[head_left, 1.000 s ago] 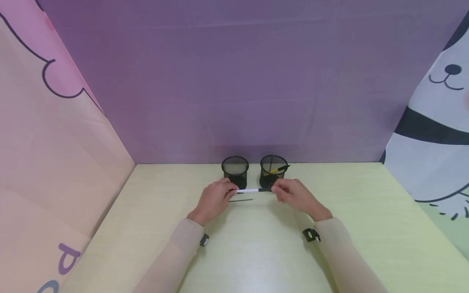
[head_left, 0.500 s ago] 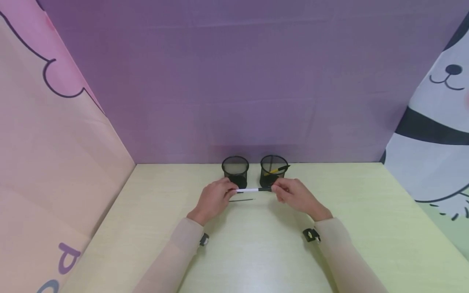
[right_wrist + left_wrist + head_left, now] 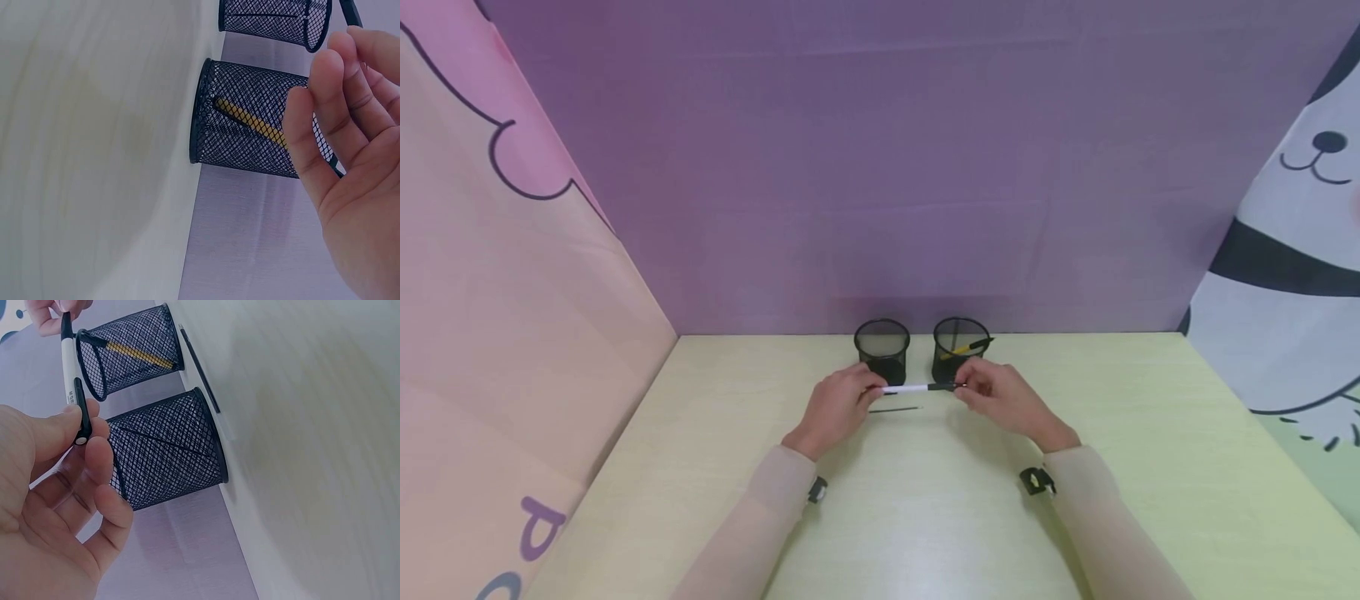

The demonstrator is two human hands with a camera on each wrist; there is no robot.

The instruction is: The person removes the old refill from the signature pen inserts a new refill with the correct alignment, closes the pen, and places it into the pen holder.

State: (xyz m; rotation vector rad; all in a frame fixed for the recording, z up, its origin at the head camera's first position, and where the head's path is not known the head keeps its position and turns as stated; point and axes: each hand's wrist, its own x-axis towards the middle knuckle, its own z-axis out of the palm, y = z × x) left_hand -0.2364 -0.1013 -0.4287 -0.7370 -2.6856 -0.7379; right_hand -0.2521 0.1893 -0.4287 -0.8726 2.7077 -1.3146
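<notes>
A white and black pen [image 3: 910,389] is held level between both hands, just in front of two black mesh cups. My left hand [image 3: 837,410] pinches its clip end between thumb and index finger; the other fingers curl loosely, as the left wrist view shows. With thumb and fingertips, my right hand [image 3: 1011,404] pinches the black tip section [image 3: 351,12], and the tip pokes out slightly past the fingers. A thin dark rod like a pen refill [image 3: 895,409] lies on the table below the pen, its left end near my left fingers.
The left mesh cup [image 3: 882,340] stands behind my left hand. Inside the right mesh cup [image 3: 936,358] leans a yellow and black pen [image 3: 137,354]. A purple backdrop [image 3: 880,167] rises behind the table [image 3: 895,517], with printed panels at both sides.
My right fingers have shifted slightly on the pen's black end, and its tip now shows past them. The left hand, cups and thin rod stay where they were.
</notes>
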